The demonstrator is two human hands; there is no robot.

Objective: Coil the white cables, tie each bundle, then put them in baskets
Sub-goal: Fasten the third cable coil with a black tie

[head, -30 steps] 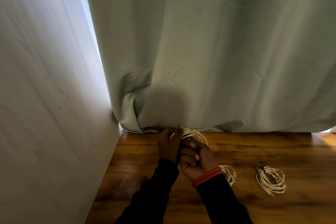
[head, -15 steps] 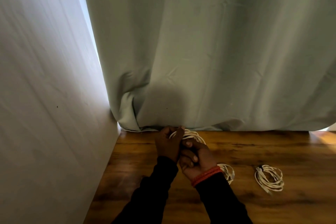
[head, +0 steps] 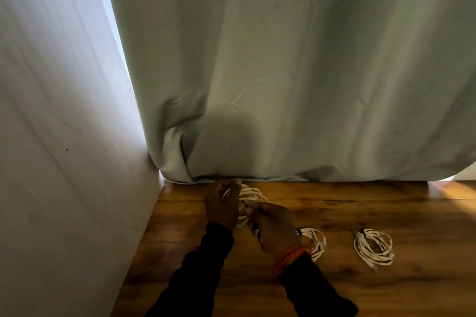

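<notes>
A coil of white cable (head: 251,194) is held just above the wooden table (head: 360,208), close to the curtain's hem. My left hand (head: 222,204) grips the coil's left side, fingers curled round the loops. My right hand (head: 273,228) pinches a thin dark tie at the coil's near side. A second white bundle (head: 315,240) lies on the table behind my right wrist, partly hidden by it. A third white bundle (head: 373,248), bound with a dark tie, lies further right. No basket is in view.
A pale green curtain (head: 296,72) hangs along the table's back edge and fills most of the view. A white wall (head: 56,136) bounds the table on the left. Bare wood lies to the right of the bundles.
My right hand has drawn slightly back and right from my left, and its fingers now pinch the dark tie. The coil stays in my left hand.
</notes>
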